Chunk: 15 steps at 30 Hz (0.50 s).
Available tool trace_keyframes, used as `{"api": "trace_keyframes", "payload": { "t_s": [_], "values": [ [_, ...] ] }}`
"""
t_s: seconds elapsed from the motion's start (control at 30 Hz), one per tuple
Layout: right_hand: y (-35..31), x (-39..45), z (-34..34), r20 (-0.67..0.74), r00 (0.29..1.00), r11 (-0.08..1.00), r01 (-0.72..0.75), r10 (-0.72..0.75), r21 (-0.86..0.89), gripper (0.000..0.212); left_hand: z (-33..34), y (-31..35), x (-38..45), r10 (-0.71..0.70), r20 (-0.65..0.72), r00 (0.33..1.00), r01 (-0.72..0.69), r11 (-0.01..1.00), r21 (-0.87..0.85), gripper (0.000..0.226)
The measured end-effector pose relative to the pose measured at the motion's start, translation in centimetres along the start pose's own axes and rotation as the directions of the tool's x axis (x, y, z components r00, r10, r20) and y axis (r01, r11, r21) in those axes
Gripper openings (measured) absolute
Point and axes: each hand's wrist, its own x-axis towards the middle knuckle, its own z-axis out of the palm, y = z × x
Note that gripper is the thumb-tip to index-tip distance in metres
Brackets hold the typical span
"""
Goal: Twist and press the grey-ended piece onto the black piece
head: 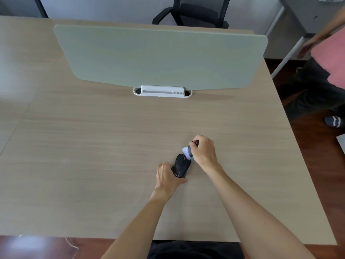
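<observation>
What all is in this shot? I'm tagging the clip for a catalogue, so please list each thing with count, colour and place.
computer mouse: one, black, on the desk near its front edge, held by the left hand
small brush: one, dark handle with white bristles, tip on the mouse's front, in the right hand
desk: one, light wood, fills most of the view
divider panel: one, pale green, upright across the far desk
panel bracket: one, white, at the panel's foot
office chair: one, black, behind the panel
bystander: one, pink top, far right
left hand: grips the mouse
right hand: pinches the brush
</observation>
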Motion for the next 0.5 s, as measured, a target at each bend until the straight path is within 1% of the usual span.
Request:
{"api": "trace_keyframes", "payload": {
  "t_s": [0.07, 0.13, 0.2, 0.23, 0.27, 0.3, 0.37, 0.43, 0.5],
  "values": [
    [-0.3, 0.0, 0.1, 0.083, 0.996, 0.993, -0.027, 0.017, 0.118, 0.012, 0.0, -0.1, 0.0, -0.005, 0.009, 1.0, 0.006, 1.0, -0.013, 0.052],
    [-0.3, -0.1, 0.4, 0.134, 0.991, 0.995, -0.029, 0.016, 0.097, 0.013, 0.0, 0.0, 0.0, -0.008, 0.012, 1.0, 0.008, 1.0, -0.014, 0.052],
    [0.2, -0.1, 0.6, 0.086, 0.996, 1.0, -0.022, 0.023, -0.018, 0.013, -0.2, 0.2, -0.1, 0.005, 0.005, 1.0, -0.005, 1.0, -0.013, 0.052],
    [0.5, -0.2, 0.5, 0.038, 0.999, 0.996, -0.021, 0.024, -0.087, 0.015, -0.3, 0.4, -0.3, 0.009, 0.003, 1.0, -0.009, 1.0, -0.014, 0.052],
    [0.8, -0.4, 0.3, -0.012, 1.0, 0.993, -0.013, 0.012, -0.12, 0.015, -0.3, 0.5, -0.3, 0.005, 0.002, 1.0, -0.005, 1.0, -0.019, 0.053],
    [1.1, -0.6, 0.2, -0.055, 0.998, 0.995, -0.001, -0.004, -0.096, 0.014, -0.4, 0.5, -0.4, 0.001, 0.0, 1.0, -0.001, 1.0, -0.025, 0.053],
    [1.7, -1.7, -0.1, -0.098, 0.995, 0.998, 0.037, -0.032, 0.051, 0.011, -0.2, 0.2, -0.2, -0.008, 0.004, 1.0, 0.008, 1.0, -0.021, 0.053],
    [2.5, -3.3, 0.1, -0.075, 0.996, 0.982, 0.057, -0.044, 0.178, 0.007, 0.1, -0.2, 0.1, -0.024, 0.013, 1.0, 0.025, 0.999, -0.029, 0.053],
    [3.8, -4.7, 0.5, -0.064, 0.998, 0.976, 0.034, -0.021, 0.214, 0.004, 0.2, -0.2, 0.2, -0.037, 0.009, 0.999, 0.037, 0.999, -0.032, 0.054]
  ]
}}
